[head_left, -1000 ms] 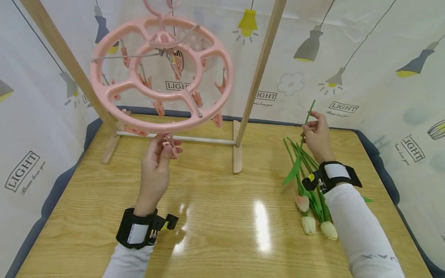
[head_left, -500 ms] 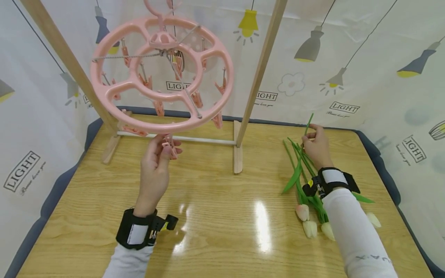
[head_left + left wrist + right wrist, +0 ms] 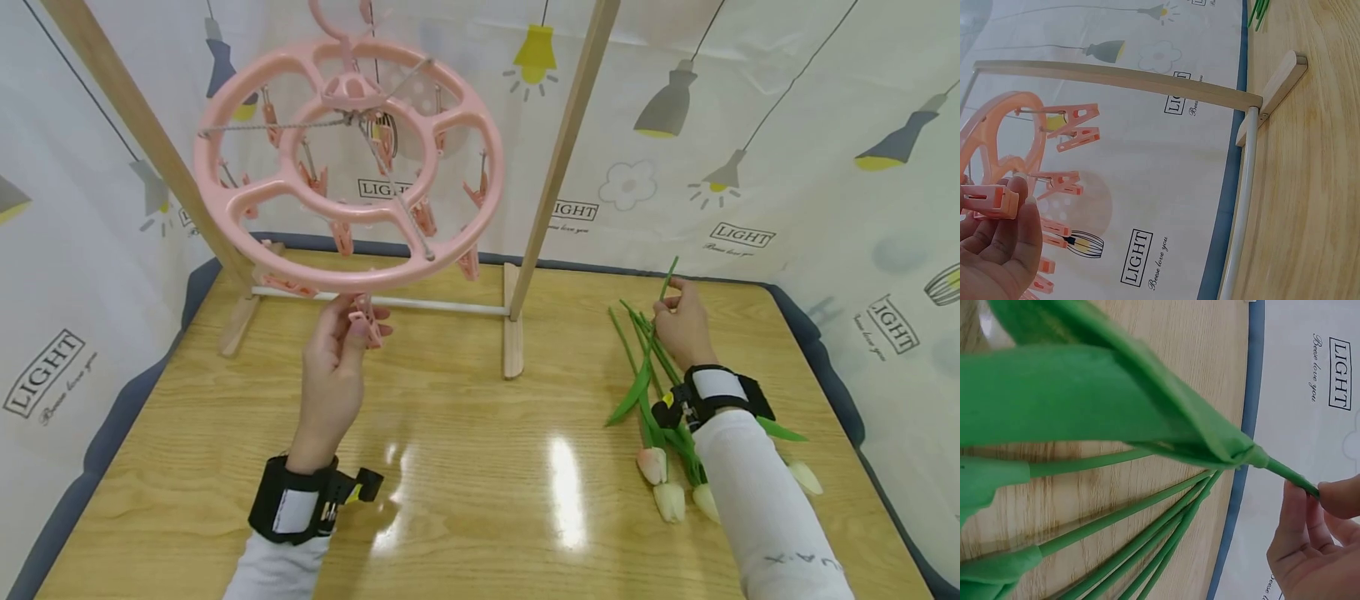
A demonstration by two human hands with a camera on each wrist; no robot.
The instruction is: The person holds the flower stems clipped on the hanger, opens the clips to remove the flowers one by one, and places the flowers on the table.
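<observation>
In the head view, my left hand (image 3: pixel 333 375) holds a pink clothespin (image 3: pixel 366 321) under the front rim of a round pink clip hanger (image 3: pixel 337 271). The left wrist view shows that clothespin (image 3: pixel 997 203) between thumb and fingers. At the right, my right hand (image 3: pixel 686 327) pinches the green stem (image 3: pixel 669 279) of a tulip, whose end sticks up past the fingertips. Thumb and fingers pinch this stem (image 3: pixel 1291 476) just beyond a broad green leaf (image 3: pixel 1072 394) in the right wrist view. The held tulip's bloom cannot be told apart from the others.
Several tulips lie under and beside my right forearm, among them a pale pink one (image 3: pixel 652 465) and a white one (image 3: pixel 670 502). The hanger hangs within a wooden stand, whose right post (image 3: pixel 562 158) and foot (image 3: pixel 513 342) lie between my hands. More pink clothespins (image 3: pixel 423 215) dangle around.
My right hand has come down in the head view with the stem, whose tip now sits lower. A white bloom now shows right of my forearm. My left hand keeps its hold on the clothespin.
</observation>
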